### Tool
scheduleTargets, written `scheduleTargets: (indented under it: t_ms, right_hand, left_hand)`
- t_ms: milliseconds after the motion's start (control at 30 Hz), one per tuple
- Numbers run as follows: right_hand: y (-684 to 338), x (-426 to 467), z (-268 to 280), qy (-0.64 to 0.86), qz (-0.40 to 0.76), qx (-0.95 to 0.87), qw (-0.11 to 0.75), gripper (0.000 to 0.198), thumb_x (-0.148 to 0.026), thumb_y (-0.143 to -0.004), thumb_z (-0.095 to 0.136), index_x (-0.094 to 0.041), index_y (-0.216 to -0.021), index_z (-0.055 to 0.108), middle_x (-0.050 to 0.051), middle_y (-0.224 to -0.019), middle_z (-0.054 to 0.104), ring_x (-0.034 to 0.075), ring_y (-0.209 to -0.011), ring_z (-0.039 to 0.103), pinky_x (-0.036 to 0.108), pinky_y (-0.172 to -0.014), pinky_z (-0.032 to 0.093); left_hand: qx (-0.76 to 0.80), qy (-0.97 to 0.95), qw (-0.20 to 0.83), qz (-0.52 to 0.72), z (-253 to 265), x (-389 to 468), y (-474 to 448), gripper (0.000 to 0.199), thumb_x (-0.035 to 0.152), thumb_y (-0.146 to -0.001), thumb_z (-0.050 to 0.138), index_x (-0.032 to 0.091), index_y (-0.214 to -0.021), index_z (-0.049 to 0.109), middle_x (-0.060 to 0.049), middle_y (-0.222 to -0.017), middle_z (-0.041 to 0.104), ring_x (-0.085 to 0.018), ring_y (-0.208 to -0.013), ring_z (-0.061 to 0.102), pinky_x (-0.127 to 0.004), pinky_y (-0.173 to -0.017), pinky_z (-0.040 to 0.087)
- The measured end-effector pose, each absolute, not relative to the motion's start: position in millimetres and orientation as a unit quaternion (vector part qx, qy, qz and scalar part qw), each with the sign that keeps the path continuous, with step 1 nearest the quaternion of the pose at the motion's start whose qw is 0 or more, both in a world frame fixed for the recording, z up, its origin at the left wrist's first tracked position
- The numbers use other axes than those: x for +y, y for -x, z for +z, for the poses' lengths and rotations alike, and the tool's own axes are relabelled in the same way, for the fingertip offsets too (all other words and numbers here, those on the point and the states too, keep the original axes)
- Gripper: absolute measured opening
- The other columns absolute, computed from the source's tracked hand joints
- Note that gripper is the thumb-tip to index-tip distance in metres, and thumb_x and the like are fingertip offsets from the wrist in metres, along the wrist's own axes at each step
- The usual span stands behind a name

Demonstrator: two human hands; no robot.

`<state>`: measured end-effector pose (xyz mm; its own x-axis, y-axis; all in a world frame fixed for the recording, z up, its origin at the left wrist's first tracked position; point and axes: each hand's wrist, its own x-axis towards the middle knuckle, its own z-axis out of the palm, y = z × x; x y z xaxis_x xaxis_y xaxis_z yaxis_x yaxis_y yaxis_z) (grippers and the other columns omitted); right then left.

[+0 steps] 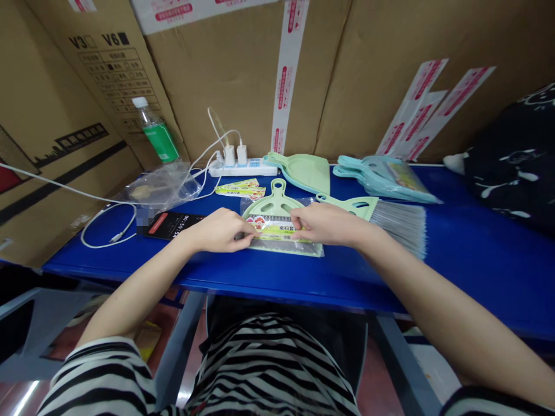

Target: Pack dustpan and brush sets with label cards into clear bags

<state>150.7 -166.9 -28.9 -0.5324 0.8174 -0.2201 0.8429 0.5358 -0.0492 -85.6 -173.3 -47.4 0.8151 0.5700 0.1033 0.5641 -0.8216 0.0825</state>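
A light green dustpan [266, 203] lies before me on the table in a clear plastic bag [284, 249], with grey bristles showing through it. Across it is a yellow-and-white printed label card [277, 230]. My left hand [225, 230] is closed in a pinch at the card's left end. At its right end, my right hand [323, 222] also pinches the card, its fingers curled. Just beyond the right wrist lies a brush with a light green handle [366, 207] and long grey bristles [401, 225]. Whether the fingertips also grip the bag, I cannot tell.
Behind are a green dustpan [306, 170], bagged blue dustpans [385, 176], a power strip [249, 167] and loose label cards [240, 188]. A phone [171, 225], white cable [106, 245], plastic bag [162, 185] and bottle [158, 136] lie left. Cardboard [243, 75] walls the back; a dark patterned bag [515, 156] stands right.
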Motion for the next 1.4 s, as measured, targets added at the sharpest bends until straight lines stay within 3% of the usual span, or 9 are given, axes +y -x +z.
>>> scheduleTargets:
  t_ms: [100,300,633,967,1400]
  right_hand:
    - [-154.2,-166.8,-26.9,-0.486,-0.062,0.865,0.109,0.006,-0.026,-0.082,0.062,-0.021,-0.084,0.058,0.0,-0.066,0.055,0.016,-0.063,0.05,0.025,-0.053,0.027]
    - [-161.5,-168.2,-21.0,-0.478,-0.068,0.864,0.141,0.004,-0.018,-0.079,0.059,-0.022,-0.081,0.057,0.001,-0.07,0.059,0.016,-0.065,0.052,0.025,-0.054,0.029]
    - [-162.4,-172.2,-18.9,-0.453,-0.099,0.874,0.148,0.015,-0.008,-0.074,0.05,-0.021,-0.081,0.053,0.0,-0.066,0.055,0.016,-0.06,0.047,0.026,-0.055,0.029]
    - [-159.6,-172.6,-17.9,-0.454,-0.096,0.873,0.149,0.017,-0.008,-0.074,0.052,-0.021,-0.084,0.055,0.0,-0.069,0.055,0.015,-0.061,0.046,0.025,-0.055,0.028]
    - [-159.5,-173.0,-18.5,-0.443,-0.075,0.879,0.158,0.021,-0.012,-0.077,0.051,-0.019,-0.094,0.062,0.002,-0.071,0.06,0.017,-0.064,0.05,0.026,-0.057,0.029]
  left_hand:
    - [0.293,-0.954,0.036,0.049,-45.4,-172.9,87.0,0.03,0.023,-0.088,0.045,0.021,-0.089,0.074,-0.003,-0.076,0.074,-0.013,-0.063,0.064,-0.022,-0.057,0.038]
    - [0.319,-0.947,-0.009,0.033,-42.3,-169.8,90.9,0.026,0.021,-0.081,0.044,0.018,-0.057,0.055,0.0,-0.049,0.054,-0.012,-0.047,0.047,-0.026,-0.051,0.027]
    - [0.319,-0.946,-0.042,0.029,-51.1,-167.1,88.7,0.025,0.025,-0.089,0.041,0.02,-0.067,0.052,0.002,-0.05,0.052,-0.013,-0.047,0.048,-0.026,-0.05,0.025]
    - [0.336,-0.941,0.007,0.027,-50.8,-167.7,87.5,0.014,0.015,-0.075,0.046,0.02,-0.063,0.041,0.005,-0.049,0.045,-0.012,-0.044,0.039,-0.026,-0.05,0.021]
    - [0.342,-0.94,0.005,0.015,-50.0,-169.5,87.1,0.018,0.014,-0.077,0.045,0.02,-0.063,0.037,0.005,-0.05,0.043,-0.012,-0.045,0.037,-0.026,-0.05,0.019]
